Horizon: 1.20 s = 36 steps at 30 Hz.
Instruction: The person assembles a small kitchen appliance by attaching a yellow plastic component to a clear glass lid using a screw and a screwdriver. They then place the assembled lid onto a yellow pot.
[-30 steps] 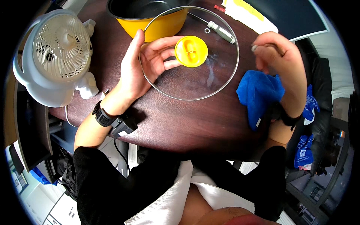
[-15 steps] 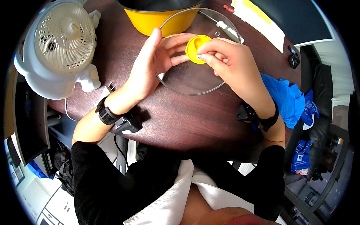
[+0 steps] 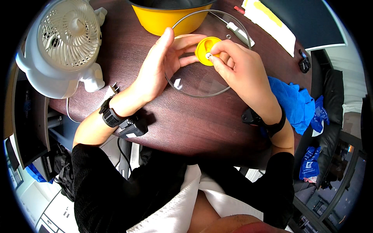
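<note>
A round clear glass lid (image 3: 202, 83) with a thin metal rim is held over the table. My left hand (image 3: 161, 64) supports it at its left edge, thumb up and fingers reaching toward the middle. At the lid's centre sits a round yellow knob (image 3: 202, 50) with a hollow in it. Thumb and forefinger of my right hand (image 3: 239, 62) are closed in a pinch at that hollow, on a small silver fastener (image 3: 208, 55). Whether it is a screw or a nut I cannot tell.
Beyond the lid stand a yellow pot (image 3: 171, 21) with a dark inside, a screwdriver (image 3: 239, 33) and a small metal ring (image 3: 228, 37). A white fan (image 3: 70, 46) is at the left. Blue cloth (image 3: 293, 103) lies at the right edge, below a black cable bundle (image 3: 304, 62).
My right fingertips have shifted slightly on the knob, and more of the silver fastener shows. The lid and both hands have moved a little; the whole view has shifted slightly.
</note>
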### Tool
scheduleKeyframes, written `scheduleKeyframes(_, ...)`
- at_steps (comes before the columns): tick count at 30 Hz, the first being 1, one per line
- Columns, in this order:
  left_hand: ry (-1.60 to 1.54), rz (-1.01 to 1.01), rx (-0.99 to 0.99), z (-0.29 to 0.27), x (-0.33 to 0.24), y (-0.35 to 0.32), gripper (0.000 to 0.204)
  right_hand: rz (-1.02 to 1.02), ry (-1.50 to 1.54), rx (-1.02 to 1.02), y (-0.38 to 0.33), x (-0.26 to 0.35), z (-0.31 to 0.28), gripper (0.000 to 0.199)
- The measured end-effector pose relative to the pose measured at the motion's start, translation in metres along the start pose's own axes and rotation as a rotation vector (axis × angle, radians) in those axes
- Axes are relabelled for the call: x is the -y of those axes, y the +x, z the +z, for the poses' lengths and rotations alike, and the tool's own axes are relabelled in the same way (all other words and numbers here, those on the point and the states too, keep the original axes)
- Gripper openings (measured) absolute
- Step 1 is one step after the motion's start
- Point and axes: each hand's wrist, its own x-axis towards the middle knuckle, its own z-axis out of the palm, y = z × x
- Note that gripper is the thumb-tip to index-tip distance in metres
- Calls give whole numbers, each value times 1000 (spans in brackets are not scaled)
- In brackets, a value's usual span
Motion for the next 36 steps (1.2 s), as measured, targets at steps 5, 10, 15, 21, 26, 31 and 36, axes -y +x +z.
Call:
scheduleKeyframes(5,27,6,0,-3,1,0,70,21,7,29,1,-1,0,17)
scheduleKeyframes(10,49,-3,-50,-2,0,-4,68,10,3,20,2,0,3,19)
scheduleKeyframes(15,105,-53,-14,-5,0,-3,71,-76,-57,-10,1,-2,6,19)
scheduleKeyframes(21,15,-67,-14,-6,4,-2,71,-103,-74,-3,1,-5,8,22)
scheduleKeyframes(26,-28,-106,-20,-6,4,-1,72,-99,-29,2,2,-8,9,20)
scheduleKeyframes(31,-74,-127,-44,-6,1,-1,72,-23,74,29,3,-6,4,17)
scheduleKeyframes(36,-152,-138,-46,-5,2,0,71,-34,77,16,3,-8,3,16)
